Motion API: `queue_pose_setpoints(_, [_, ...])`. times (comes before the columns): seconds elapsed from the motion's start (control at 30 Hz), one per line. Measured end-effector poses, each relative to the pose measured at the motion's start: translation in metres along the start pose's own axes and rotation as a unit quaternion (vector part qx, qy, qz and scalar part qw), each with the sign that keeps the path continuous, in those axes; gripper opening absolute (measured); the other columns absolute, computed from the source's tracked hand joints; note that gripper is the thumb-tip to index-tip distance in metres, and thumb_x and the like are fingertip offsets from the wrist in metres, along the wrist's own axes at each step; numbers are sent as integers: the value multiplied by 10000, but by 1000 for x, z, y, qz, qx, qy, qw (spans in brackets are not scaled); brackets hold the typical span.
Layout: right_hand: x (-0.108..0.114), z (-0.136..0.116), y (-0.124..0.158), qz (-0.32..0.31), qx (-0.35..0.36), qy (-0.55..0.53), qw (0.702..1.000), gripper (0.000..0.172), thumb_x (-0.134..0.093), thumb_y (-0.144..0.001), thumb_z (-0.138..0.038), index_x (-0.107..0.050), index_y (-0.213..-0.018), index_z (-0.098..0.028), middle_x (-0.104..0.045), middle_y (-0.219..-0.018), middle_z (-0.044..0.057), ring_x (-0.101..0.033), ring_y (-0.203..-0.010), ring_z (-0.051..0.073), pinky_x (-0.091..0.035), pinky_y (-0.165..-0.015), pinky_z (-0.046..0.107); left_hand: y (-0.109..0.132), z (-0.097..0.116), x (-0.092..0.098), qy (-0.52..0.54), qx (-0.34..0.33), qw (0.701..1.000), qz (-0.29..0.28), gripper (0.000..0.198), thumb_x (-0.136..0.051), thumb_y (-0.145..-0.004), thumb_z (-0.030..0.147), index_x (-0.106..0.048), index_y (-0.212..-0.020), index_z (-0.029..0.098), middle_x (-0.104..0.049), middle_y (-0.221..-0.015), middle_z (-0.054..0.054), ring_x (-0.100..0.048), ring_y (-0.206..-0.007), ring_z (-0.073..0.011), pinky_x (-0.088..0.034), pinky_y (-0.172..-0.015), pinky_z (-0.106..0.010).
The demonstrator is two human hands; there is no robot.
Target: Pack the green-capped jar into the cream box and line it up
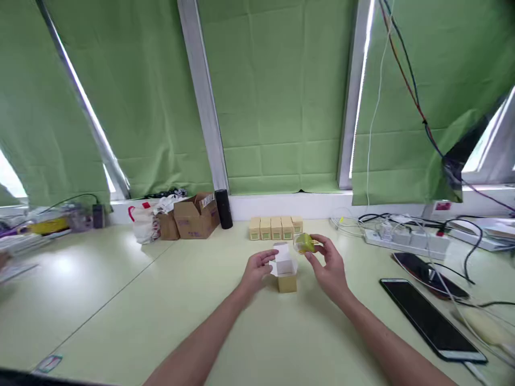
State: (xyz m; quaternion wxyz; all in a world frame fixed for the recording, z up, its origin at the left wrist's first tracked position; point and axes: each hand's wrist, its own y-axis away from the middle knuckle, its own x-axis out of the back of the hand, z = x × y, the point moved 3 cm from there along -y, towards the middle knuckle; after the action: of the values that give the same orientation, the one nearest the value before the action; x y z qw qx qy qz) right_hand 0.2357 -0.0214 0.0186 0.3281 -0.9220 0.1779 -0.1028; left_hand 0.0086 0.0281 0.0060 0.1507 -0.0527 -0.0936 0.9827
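A small tan cardboard box [287,284] stands upright on the table, its white inner flaps [284,259] raised and its top open. My left hand [257,268] is at the left side of the box, fingers bent and fingertips at a flap. To the upper right of the box, my right hand [328,265] pinches a small clear jar [304,243] with yellow-green on it between thumb and fingers. The jar is tilted and held above the table. What is inside the box does not show.
Several closed tan boxes [276,229] stand in a row behind. A brown carton [197,216] and a black cylinder [223,209] are at the back left. On the right lie a phone [430,316], a dark flat device [428,273], cables and a power strip [406,242].
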Motion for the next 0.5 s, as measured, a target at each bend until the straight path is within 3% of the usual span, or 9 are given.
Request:
queue_pose_setpoints(0.2, [-13,-14,12,-56,54,21,997,391,-597,-966,-313,-546,-1352,-276,-676,-1304,88,-680,-1054,240,-538,-960,444,7,-1,-4,-9,-10,1000,-17,516,-755,-651,229,-778,-1164,166,-732,-1296,-148,-595,-1290,-361,-506,-918,-361])
queue_pose_setpoints(0.5, [-15,-11,13,-104,121,110,981,406,-542,-978,-241,-492,-1378,-288,-665,-1318,89,-652,-1043,255,-519,-914,453,5,-5,-1,-16,-21,999,-29,530,-748,-672,231,-765,-1197,162,-738,-1286,-158,-594,-1307,-377,-483,-1018,-433])
